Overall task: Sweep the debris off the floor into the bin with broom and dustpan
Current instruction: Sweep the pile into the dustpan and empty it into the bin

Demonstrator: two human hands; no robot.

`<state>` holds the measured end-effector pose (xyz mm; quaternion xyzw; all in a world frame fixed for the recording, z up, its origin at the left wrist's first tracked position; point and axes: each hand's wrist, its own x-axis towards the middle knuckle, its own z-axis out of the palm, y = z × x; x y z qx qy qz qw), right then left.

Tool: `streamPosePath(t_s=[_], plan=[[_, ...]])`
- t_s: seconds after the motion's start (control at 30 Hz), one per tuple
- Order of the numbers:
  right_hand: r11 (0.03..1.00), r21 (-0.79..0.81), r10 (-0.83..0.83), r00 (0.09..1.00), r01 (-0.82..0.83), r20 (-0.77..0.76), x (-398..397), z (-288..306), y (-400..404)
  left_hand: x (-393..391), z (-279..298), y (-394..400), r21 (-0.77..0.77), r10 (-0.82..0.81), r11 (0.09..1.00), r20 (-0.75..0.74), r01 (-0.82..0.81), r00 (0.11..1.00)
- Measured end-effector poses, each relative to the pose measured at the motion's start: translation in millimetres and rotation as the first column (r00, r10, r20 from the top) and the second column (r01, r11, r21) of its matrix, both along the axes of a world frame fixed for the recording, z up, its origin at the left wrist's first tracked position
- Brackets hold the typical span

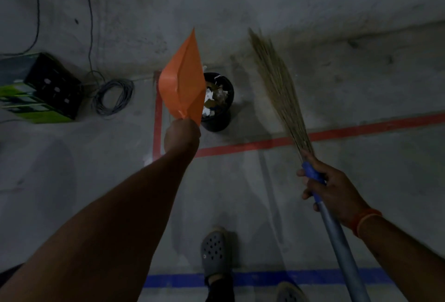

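Left hand (182,133) tilts dustpan (182,85) over bin (218,101); right hand (330,188) grips broom (284,99).

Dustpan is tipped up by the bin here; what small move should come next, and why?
Probably lower the orange dustpan back toward the floor. The left hand holds it tilted steeply beside the black bin, which already shows paper scraps inside, and the right hand holds the broom lifted, ready to sweep.

I see a green-and-black box (38,89) at left beside a coiled grey cable (113,97), with red tape lines (265,144) and a blue tape line (265,277) on the concrete.
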<state>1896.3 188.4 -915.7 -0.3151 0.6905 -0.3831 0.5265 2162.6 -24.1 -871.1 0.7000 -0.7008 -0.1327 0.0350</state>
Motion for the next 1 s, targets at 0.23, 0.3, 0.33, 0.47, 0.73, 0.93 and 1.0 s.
streamPosePath(t_s=[0.23, 0.3, 0.33, 0.47, 0.73, 0.93, 1.0], plan=[[0.999, -0.019, -0.029, 0.997, 0.028, -0.067, 5.4, 12.1, 90.5, 29.1, -10.9, 92.2, 0.011, -0.131, 0.991, -0.062, 0.132, 0.989], [0.999, -0.014, -0.035, 0.993, 0.034, -0.109, 11.6, 10.5, 130.2, 34.3, -19.5, 131.0, 0.040, -0.153, 0.986, -0.132, 0.159, 0.979], [0.999, -0.016, -0.040, 0.991, 0.038, -0.130, 15.7, 9.5, 154.3, 36.7, -23.5, 154.6, 0.056, -0.170, 0.982, -0.167, 0.182, 0.971], [0.996, 0.042, -0.074, 0.977, 0.084, -0.202, 36.9, 9.1, 264.5, 48.4, -36.1, 261.7, 0.133, -0.287, 0.933, -0.286, 0.335, 0.914], [0.937, 0.262, -0.159, 0.952, 0.229, -0.263, 51.7, -4.2, 520.2, 88.4, -77.8, 481.2, 0.351, -0.377, 0.802, -0.330, 0.483, 0.865], [0.827, 0.413, -0.248, 0.906, 0.382, -0.343, 14.3, -27.4, 698.0, 76.5, -101.0, 615.9, 0.468, -0.309, 0.724, -0.437, 0.507, 0.845], [0.812, 0.418, -0.268, 0.896, 0.408, -0.353, -7.4, -43.0, 746.7, 60.6, -105.1, 656.3, 0.473, -0.324, 0.703, -0.451, 0.531, 0.832]])
